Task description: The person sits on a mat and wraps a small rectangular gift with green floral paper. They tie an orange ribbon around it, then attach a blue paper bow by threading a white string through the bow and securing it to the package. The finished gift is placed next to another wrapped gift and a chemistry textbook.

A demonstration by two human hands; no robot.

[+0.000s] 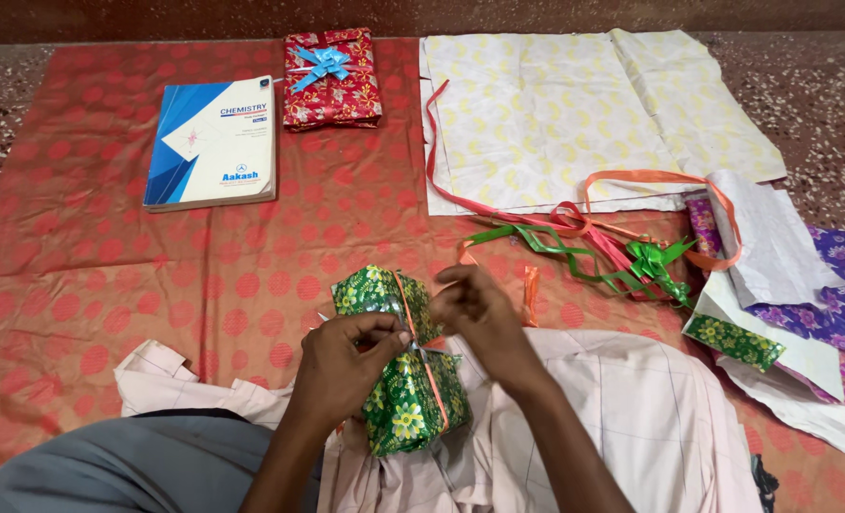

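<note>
Green floral parcel [399, 380] with orange ribbon [411, 313] on red dotted cloth [90, 285].

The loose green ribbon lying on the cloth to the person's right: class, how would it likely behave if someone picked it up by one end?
The green ribbon lies in thin curling strands, so it would probably hang floppy. It looks light and glossy, perhaps slippery. Tangled with the orange ribbon, it may drag that along.

A red dotted cloth [109, 285] covers the speckled floor [822, 85]. Far past the fingers [460, 277] lie a blue book [213, 142] and a red gift [332, 81]. Yellow paper [575, 114] lies up and right of them.
</note>
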